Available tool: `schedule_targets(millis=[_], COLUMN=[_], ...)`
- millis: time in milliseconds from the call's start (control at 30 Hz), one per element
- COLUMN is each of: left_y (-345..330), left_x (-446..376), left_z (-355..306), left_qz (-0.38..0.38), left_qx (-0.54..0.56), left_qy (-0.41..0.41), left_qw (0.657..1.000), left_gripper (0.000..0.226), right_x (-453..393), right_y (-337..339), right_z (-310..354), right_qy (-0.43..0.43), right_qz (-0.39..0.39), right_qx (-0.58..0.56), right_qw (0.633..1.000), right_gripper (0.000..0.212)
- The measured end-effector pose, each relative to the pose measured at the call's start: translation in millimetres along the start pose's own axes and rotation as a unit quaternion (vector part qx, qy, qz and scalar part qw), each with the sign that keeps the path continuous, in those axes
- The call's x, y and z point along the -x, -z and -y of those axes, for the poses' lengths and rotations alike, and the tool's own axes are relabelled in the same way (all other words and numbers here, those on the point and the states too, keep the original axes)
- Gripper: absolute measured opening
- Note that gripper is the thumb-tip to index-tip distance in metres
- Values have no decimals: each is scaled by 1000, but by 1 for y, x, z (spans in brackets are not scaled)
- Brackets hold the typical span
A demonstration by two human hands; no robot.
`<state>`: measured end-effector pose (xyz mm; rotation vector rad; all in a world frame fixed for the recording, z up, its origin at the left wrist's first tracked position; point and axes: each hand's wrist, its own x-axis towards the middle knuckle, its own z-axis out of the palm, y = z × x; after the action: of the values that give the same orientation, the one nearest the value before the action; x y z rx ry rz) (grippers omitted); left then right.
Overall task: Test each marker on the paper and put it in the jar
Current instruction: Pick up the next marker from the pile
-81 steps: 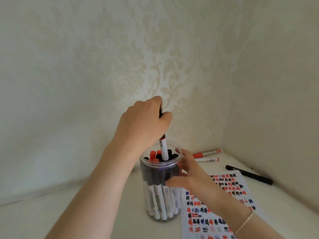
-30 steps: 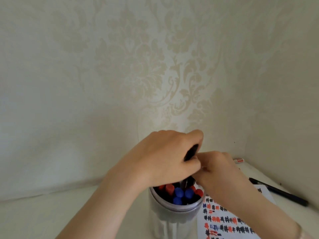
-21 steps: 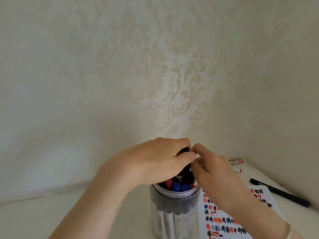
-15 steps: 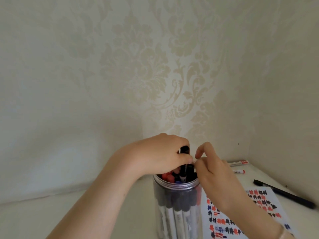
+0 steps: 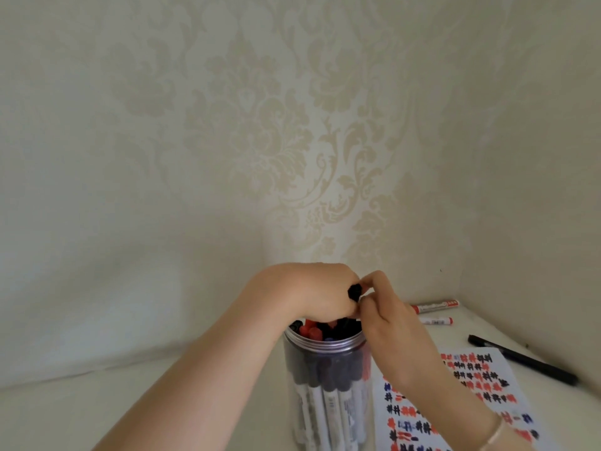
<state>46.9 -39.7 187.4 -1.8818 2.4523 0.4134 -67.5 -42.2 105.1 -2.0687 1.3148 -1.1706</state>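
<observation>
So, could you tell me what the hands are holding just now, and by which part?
Both hands hold one black-capped marker by its cap end above the jar: the left hand grips it and the right hand pinches it.

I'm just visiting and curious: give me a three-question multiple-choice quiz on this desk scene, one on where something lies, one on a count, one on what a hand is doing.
1. Where does the test paper lie?
A. right of the jar
B. left of the jar
C. under the jar

2. How many red-ended markers lie by the back wall?
A. one
B. two
C. four

3. What is the left hand doing?
A. lying flat
B. gripping a black-capped marker
C. holding the paper

Answers:
1. A, the sheet sits right of the jar.
2. B, a longer marker and a shorter one.
3. B, fingers curl round the black-capped marker above the jar; the right hand pinches it too.
</observation>
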Motion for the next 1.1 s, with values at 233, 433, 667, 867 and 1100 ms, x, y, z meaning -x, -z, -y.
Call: schedule_targets(millis=[233, 433, 667, 867, 1100], left_y=[9, -6, -16, -19, -25], left_x=[15, 19, 11, 7, 6], left_z=[13, 31, 32, 37, 49], left_qz=[11, -140, -132, -97, -76], left_qx=[195, -100, -172, -2, 148], left_qy=[9, 23, 46, 61, 46], left_qw=[981, 985, 975, 993, 985], left_gripper=[24, 15, 23, 15, 19], right_x=[0, -9, -22, -35, -35], right_y=[1, 18, 39, 31, 33], right_z=[-1, 3, 21, 34, 29], right_qy=[1, 1, 84, 97, 46], right_qz=[-10, 59, 85, 21, 96], right_qx=[-79, -168, 63, 27, 52], right_qw=[997, 984, 991, 995, 993], right_gripper=[23, 10, 12, 22, 17])
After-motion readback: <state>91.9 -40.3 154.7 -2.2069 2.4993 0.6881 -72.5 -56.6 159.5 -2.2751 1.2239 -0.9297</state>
